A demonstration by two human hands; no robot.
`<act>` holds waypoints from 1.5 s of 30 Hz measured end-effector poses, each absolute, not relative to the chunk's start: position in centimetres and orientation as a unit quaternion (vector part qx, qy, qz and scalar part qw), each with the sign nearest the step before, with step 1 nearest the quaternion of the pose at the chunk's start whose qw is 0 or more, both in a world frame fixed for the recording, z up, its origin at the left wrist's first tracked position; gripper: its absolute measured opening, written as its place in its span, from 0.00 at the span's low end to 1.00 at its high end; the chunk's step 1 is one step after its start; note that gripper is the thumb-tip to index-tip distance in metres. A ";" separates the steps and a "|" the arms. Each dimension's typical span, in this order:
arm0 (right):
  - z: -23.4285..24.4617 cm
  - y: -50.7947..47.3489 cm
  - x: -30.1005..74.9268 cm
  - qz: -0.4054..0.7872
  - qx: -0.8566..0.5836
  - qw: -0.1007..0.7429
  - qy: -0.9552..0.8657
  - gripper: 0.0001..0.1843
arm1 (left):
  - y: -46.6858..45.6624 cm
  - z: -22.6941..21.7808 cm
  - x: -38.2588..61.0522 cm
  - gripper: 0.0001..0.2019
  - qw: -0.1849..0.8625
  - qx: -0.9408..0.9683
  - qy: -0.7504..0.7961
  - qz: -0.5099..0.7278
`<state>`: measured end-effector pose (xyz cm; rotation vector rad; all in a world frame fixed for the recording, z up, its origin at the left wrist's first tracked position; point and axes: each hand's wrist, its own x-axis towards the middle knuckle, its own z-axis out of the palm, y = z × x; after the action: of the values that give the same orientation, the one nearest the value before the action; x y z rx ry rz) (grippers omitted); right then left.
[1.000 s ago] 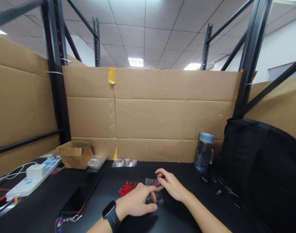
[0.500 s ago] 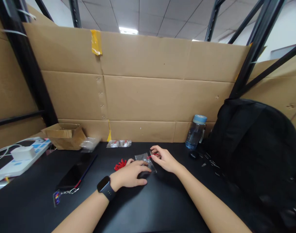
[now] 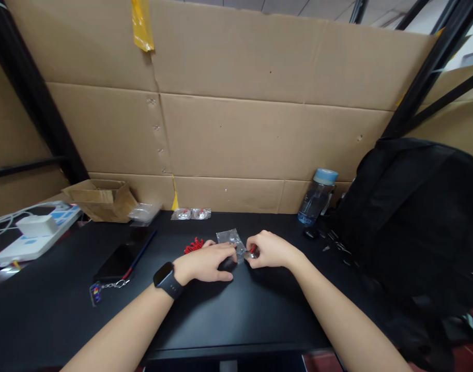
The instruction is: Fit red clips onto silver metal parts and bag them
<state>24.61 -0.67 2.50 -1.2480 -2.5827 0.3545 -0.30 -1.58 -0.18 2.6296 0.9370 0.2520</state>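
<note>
My left hand, wearing a dark smartwatch on the wrist, rests low over the black table with its fingers apart. Its fingertips touch the lower left of a small clear plastic bag. A bunch of red cord lies just behind its knuckles. Right of the bag, my right hand has thumb and fingers closed in a pinch on a small shiny piece with red on it, mostly hidden by the fingers. That piece sits at the bag's right edge; I cannot tell whether it is inside.
Two small clear packets lie by the cardboard wall. At left are a cardboard box, a phone, a keychain and a power strip. A water bottle and black backpack stand at right.
The view has tilted down. My right hand has come down and closer to me, bringing the red and shiny piece to the bag's right edge. The left hand stays about where it was.
</note>
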 end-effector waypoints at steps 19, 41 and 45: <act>2.2 -0.8 23.9 0.085 -0.390 0.097 -0.912 0.08 | -1.5 0.3 -0.9 0.36 0.198 0.929 0.313 -0.014; 1.2 0.2 24.2 0.156 -0.352 0.150 -0.911 0.07 | -1.3 0.0 -1.1 0.36 0.197 0.926 0.322 -0.007; 0.7 0.2 23.5 0.175 -0.366 0.176 -0.897 0.07 | -1.4 0.3 -1.0 0.36 0.195 0.927 0.321 -0.006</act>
<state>23.55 0.20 0.71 -1.0358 -2.5394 0.4957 -0.99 -1.43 0.26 2.5973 0.8983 -0.0159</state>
